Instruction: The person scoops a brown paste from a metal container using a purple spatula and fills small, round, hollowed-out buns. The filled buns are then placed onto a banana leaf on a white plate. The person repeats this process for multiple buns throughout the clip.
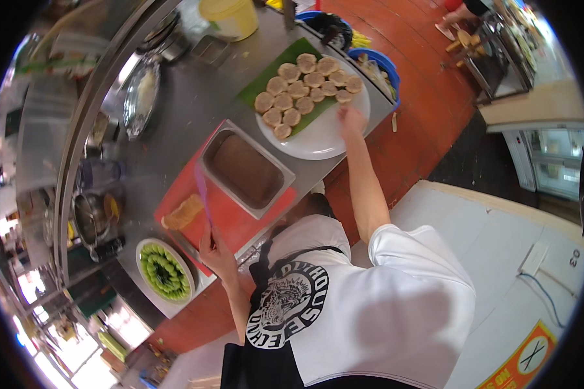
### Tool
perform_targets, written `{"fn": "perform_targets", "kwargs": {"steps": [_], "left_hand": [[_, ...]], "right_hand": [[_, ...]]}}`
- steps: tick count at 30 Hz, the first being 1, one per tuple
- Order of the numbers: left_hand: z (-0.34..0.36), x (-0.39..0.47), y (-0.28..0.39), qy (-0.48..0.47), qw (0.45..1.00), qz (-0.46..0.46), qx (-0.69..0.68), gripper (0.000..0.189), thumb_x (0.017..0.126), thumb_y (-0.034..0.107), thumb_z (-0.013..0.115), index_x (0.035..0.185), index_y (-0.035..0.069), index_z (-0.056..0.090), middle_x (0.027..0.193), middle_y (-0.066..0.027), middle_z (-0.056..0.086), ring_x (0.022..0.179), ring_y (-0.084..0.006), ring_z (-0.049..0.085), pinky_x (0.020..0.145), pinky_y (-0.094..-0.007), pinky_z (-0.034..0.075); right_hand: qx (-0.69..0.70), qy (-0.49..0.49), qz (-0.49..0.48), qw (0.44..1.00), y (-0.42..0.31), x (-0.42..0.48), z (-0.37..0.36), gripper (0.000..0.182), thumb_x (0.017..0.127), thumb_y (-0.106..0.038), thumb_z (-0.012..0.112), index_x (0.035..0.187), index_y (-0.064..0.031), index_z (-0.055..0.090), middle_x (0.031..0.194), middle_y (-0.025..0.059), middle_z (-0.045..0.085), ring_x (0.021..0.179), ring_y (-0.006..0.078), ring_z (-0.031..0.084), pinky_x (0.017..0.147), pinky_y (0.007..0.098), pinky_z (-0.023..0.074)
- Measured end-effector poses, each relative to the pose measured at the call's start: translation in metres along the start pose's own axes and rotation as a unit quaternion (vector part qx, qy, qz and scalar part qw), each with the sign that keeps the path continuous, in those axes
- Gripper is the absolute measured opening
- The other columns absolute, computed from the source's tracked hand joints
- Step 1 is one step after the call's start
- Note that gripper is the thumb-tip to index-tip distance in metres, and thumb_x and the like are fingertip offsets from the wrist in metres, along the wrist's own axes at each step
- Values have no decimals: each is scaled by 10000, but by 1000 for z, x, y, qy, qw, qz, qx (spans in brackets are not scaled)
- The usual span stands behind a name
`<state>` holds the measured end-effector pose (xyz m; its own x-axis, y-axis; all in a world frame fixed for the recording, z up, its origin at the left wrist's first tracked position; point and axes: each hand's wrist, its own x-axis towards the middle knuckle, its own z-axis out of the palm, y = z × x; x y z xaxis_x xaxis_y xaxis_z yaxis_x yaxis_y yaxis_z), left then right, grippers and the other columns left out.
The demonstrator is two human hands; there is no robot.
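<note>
My left hand (pixel 217 254) grips a thin, blurred purple utensil (pixel 202 189) over the red cutting board (pixel 246 231). Beside that utensil, a golden-brown roll-shaped piece of food (pixel 183 212) lies on the board. A rectangular steel pan (pixel 246 170) with a brown layer inside rests partly on the board. Farther up, my right hand (pixel 351 120) is over the large white plate (pixel 316 141), fingers bunched near the lowest round slice (pixel 343 96); whether they hold it is too blurred to tell. Several round slices with pale rims and brownish middles sit on a green leaf (pixel 258 87), which lies partly across the plate.
An oval plate of green vegetables (pixel 165 272) stands at the steel counter's (pixel 180 107) near-left end. A foil-wrapped dish (pixel 142 97), a small square metal mould (pixel 211 51) and a yellow tub (pixel 228 17) stand farther back. Blue bins (pixel 394 73) adjoin the counter's far edge.
</note>
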<state>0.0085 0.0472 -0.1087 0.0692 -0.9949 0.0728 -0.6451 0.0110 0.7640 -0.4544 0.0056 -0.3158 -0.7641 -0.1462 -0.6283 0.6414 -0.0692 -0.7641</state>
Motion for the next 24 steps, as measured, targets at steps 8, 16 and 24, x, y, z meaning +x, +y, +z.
{"fn": "perform_targets", "kwargs": {"steps": [8,16,24], "left_hand": [[-73,-4,-22,39,872,-246,-420,372,1018,171,609,1348,3,587,773,-22,597,534,-58,489,400,-199,351],[-130,-21,-70,82,825,-278,-485,399,1014,170,613,1381,21,562,824,-34,609,554,-73,496,413,-202,348],[-142,-27,-82,62,828,-271,-488,401,1022,148,600,1384,-16,547,859,-72,629,580,-76,517,433,-207,370]], "right_hand": [[-185,-326,-260,890,63,-254,59,200,955,-198,683,1080,-42,692,931,30,692,788,114,627,688,261,507],[-469,-459,-311,687,243,-388,121,291,880,-234,750,1031,8,692,965,166,714,880,310,704,777,398,550],[-456,-485,-185,723,246,-383,121,300,845,-232,785,932,44,706,881,154,719,790,229,705,713,356,542]]}}
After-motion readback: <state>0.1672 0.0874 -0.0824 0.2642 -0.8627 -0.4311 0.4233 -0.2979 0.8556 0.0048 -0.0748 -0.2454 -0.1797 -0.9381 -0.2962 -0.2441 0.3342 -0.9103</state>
